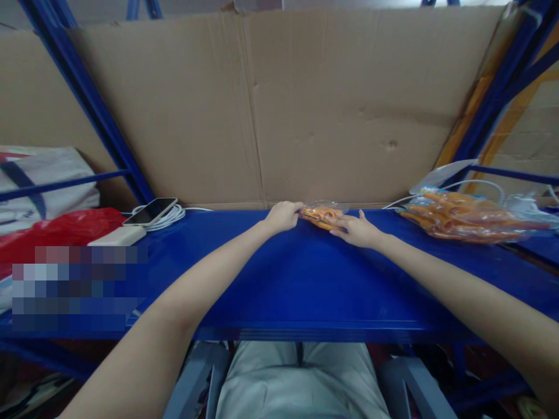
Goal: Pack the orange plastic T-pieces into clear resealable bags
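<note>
A small clear plastic bag of orange items (322, 214) lies on the blue shelf (283, 285), close to the cardboard backing. My left hand (283, 216) is closed on the bag's left end. My right hand (357, 229) lies on the bag's right side with its fingers pressed against it, thumb raised. Both arms reach straight forward across the shelf.
A larger clear bag of orange items (463, 216) lies at the right with white cables (476, 185) behind it. At the left sit a phone (151, 211), a coiled white cable (168, 219), a white power bank (117, 235) and a red bag (56, 230). A cardboard sheet (279, 110) walls the back.
</note>
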A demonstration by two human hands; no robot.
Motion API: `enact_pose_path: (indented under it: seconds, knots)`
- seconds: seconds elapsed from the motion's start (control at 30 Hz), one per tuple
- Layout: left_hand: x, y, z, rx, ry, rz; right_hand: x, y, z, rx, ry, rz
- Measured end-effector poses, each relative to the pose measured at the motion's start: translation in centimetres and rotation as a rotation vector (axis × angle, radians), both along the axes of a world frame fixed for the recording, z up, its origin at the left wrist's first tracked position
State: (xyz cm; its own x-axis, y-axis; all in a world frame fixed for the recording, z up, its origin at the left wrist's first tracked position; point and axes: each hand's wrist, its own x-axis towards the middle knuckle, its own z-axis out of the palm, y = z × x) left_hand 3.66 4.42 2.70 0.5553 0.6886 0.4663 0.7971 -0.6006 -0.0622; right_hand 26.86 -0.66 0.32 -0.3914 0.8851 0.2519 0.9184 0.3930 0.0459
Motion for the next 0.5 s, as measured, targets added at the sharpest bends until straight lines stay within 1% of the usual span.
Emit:
enact_pose_path:
  seconds: [0.07,0.13,0.2,0.27,0.33,0.4,0.5]
  knots:
    - [-0.2,0.4,0.4,-0.007,-0.095,-0.012,0.2,0.9,0.7,0.055,0.036,-0.036]
    - [-0.5,1.0,0.3,-0.031,-0.188,-0.083,0.3,1.5,1.3,0.112,0.121,-0.069]
    - [-0.7,1.5,-0.1,-0.070,-0.274,-0.187,0.5,1.8,1.8,0.148,0.223,-0.098]
    - [-0.9,2.0,-0.7,-0.114,-0.336,-0.267,0.5,1.8,2.2,0.145,0.306,-0.133]
    - [-1.0,2.4,-1.3,-0.141,-0.386,-0.265,0.6,1.8,2.4,0.122,0.363,-0.178]
    - [-0.8,2.6,-1.7,-0.144,-0.433,-0.208,0.7,1.7,2.6,0.103,0.384,-0.209]
    - [-0.1,2.5,-1.7,-0.129,-0.493,-0.149,0.9,1.4,2.7,0.152,0.292,-0.217]
